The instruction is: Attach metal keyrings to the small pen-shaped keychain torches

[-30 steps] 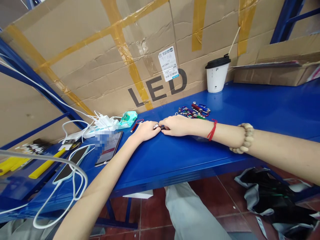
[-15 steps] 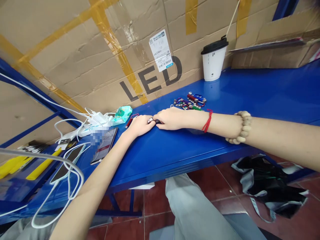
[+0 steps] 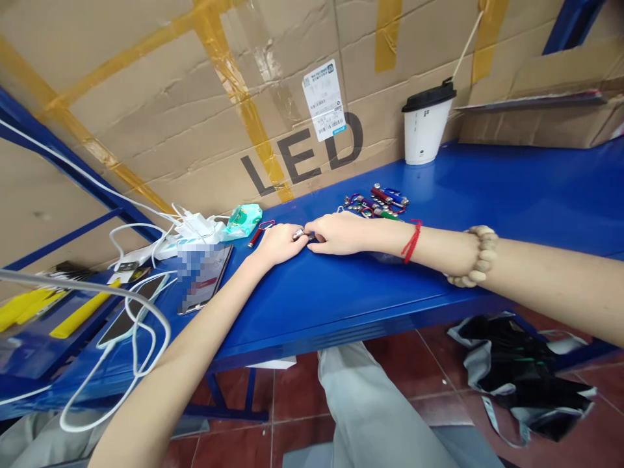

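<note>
In the head view, a small, silvery, cylindrical torch (image 3: 298,234) sits on the smooth blue bench (image 3: 341,299) between your hands. Coloured keychain torches (image 3: 375,201) are heaped just behind your right wrist, with a lidded paper cup (image 3: 425,130) farther back. Your left grip (image 3: 280,244) and right grip (image 3: 336,233) rest low on the bench, fingertips pinched on the torch from either end.

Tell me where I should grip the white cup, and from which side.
Grip the cup around its wall, below the lid, from the front, I think: it stands upright, the straw blocks the top, and cardboard stands close behind.
</note>
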The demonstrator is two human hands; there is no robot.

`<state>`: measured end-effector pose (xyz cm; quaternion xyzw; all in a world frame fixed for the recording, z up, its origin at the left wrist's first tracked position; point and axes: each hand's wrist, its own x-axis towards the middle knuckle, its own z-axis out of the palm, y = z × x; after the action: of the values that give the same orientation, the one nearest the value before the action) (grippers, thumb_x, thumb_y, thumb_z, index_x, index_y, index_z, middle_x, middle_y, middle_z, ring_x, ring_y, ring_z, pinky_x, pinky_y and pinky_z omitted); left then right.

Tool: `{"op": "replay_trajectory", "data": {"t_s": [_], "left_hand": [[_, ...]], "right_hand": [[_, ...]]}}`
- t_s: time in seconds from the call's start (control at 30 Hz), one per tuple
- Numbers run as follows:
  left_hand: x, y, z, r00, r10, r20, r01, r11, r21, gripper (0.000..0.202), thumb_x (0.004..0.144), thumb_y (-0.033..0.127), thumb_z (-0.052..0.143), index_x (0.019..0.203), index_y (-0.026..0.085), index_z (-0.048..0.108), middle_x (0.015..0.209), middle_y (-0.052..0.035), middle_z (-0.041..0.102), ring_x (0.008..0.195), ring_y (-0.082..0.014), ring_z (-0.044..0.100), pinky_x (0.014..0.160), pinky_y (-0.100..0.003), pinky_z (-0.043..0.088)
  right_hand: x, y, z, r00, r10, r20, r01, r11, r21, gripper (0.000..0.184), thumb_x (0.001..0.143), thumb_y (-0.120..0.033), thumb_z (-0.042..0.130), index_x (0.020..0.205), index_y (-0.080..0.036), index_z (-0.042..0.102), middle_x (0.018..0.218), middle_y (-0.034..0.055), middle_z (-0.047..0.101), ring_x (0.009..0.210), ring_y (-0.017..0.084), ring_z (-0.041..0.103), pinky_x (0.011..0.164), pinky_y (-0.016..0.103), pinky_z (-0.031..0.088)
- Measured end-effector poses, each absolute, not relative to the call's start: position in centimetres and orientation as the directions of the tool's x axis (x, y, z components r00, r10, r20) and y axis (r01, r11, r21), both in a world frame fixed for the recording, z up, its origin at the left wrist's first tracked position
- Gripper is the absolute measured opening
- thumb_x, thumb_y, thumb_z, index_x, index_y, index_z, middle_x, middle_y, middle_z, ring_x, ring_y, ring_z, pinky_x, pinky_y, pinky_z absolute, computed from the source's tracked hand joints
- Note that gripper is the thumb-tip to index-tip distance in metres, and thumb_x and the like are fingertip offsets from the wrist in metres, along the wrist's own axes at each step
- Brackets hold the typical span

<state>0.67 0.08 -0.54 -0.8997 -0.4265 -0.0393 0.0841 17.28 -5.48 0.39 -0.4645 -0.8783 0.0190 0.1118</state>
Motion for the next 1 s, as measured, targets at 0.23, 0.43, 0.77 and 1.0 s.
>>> {"op": "replay_trajectory", "data": {"t_s": [0.23, 0.43, 0.77, 1.0], "left_hand": [[0.5, -0.6, 0.0, 0.651, 0.749, 0.127, 0.759, -0.639, -0.126, 0.031, 0.081, 0.033, 0.035, 0.077, 0.020, 0.063, 0.086, -0.0047, 0.069, 0.080, -0.0213, 0.063, 0.067, -0.028, 0.043], [0.3, -0.8, 0.2, 0.654, 0.748, 0.113, 0.756, -0.642, -0.125, 0.031, 0.082, 0.034, 0.036, 0.080, 0.020, 0.063, 0.088, -0.0056, 0.069, 0.084, -0.0225, 0.063, 0.068, -0.030, 0.045], [0.2, -1.4, 0.5, 0.645, 0.755, 0.118, 0.764, -0.634, -0.122, 0.031, 0.081, 0.034, 0.036, 0.076, 0.019, 0.063, 0.086, -0.0080, 0.069, 0.083, -0.0255, 0.064, 0.068, -0.033, 0.046], [0.2, -1.5, 0.5, 0.644, 0.757, 0.113, 0.765, -0.633, -0.115, 0.032, 0.081, 0.034, 0.035, 0.076, 0.018, 0.063, 0.087, -0.0091, 0.069, 0.084, -0.0264, 0.064, 0.069, -0.034, 0.047]], "right_hand": [[17.3, -4.9, 0.1, -0.540, 0.815, 0.209, 0.798, 0.575, -0.181, 0.017, 0.082, -0.032, 0.047, 0.086, -0.019, 0.057, 0.083, 0.0037, 0.064, 0.065, 0.015, 0.057, 0.053, 0.023, 0.031], [17.3, -4.7, -0.1, -0.537, 0.815, 0.218, 0.767, 0.580, -0.276, 0.018, 0.080, -0.034, 0.048, 0.084, -0.020, 0.059, 0.074, 0.0010, 0.063, 0.062, 0.013, 0.054, 0.053, 0.022, 0.032], [17.0, -4.9, 0.2, -0.533, 0.826, 0.185, 0.766, 0.564, -0.310, 0.025, 0.081, -0.035, 0.047, 0.095, -0.019, 0.061, 0.072, 0.0012, 0.064, 0.060, 0.013, 0.055, 0.054, 0.023, 0.035], [17.1, -4.6, -0.1, -0.545, 0.817, 0.191, 0.758, 0.577, -0.306, 0.028, 0.083, -0.038, 0.045, 0.097, -0.020, 0.060, 0.071, 0.0006, 0.063, 0.058, 0.013, 0.054, 0.054, 0.023, 0.035]]}}
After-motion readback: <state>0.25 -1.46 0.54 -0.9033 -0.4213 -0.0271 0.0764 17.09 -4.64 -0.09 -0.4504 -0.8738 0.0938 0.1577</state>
